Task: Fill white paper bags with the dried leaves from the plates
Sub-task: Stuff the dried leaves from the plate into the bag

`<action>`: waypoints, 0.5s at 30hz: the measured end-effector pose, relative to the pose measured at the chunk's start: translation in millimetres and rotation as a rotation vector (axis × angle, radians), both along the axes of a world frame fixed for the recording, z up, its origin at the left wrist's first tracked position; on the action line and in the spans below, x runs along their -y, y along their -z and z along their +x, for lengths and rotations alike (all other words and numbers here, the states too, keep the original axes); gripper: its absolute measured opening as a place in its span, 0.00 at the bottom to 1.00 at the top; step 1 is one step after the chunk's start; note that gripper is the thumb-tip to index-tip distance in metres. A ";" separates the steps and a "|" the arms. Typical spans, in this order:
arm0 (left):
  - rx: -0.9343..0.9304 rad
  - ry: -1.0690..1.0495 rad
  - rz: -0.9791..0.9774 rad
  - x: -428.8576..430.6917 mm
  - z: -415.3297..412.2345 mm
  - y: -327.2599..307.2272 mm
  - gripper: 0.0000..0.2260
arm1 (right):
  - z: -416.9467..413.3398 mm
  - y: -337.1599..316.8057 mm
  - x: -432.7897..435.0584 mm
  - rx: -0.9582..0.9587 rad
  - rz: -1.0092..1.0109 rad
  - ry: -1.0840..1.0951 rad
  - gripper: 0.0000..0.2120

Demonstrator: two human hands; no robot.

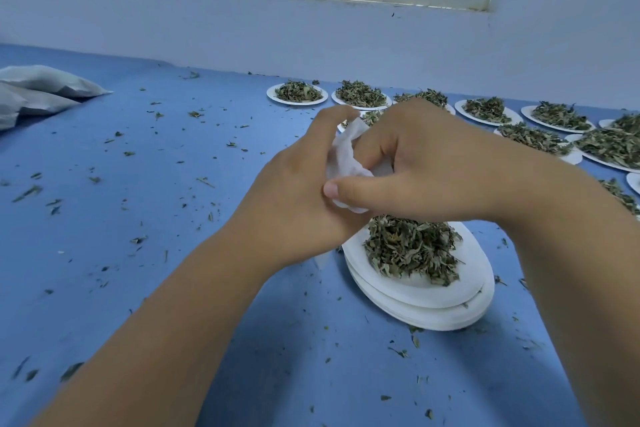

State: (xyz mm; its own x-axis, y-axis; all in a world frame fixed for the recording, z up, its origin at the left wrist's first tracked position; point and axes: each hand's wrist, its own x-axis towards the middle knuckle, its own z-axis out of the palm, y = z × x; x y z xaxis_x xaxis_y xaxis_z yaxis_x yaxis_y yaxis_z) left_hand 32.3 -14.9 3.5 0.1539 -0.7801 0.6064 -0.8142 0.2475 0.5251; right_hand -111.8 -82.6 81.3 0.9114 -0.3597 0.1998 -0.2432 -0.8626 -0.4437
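Head view, leaf-strewn blue tabletop, pale wall

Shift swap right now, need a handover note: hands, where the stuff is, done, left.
Left hand and right hand both grip one crumpled white paper bag, held above the near plate stack; its top plate carries a pile of dried leaves.
Done: what look like filled bags lie far left on the blue table.
Left: the near pile, plus many loaded plates along the far right. Whether the held bag holds leaves yet cannot be seen.
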 end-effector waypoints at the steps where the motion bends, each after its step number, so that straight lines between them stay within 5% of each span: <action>1: -0.019 -0.039 0.038 0.4 -0.2 -0.5 0.24 | 0.2 0.4 0.5 -0.001 -0.018 -0.001 0.20; 6: -0.038 -0.156 0.041 4.7 5.2 8.1 0.12 | 0.9 5.5 3.0 0.030 -0.136 0.043 0.17; 15: -0.061 -0.079 -0.132 5.0 -6.4 9.8 0.17 | 1.0 27.9 -9.7 0.165 -0.087 0.149 0.12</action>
State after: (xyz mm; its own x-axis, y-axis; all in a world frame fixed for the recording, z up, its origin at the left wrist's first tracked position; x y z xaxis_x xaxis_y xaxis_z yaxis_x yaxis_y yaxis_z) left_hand 26.0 -19.8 -6.3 0.2515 -0.6786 0.6901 -0.8015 0.2536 0.5415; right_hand -110.8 -72.9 53.4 0.8018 -0.4629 0.3779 -0.3011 -0.8593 -0.4135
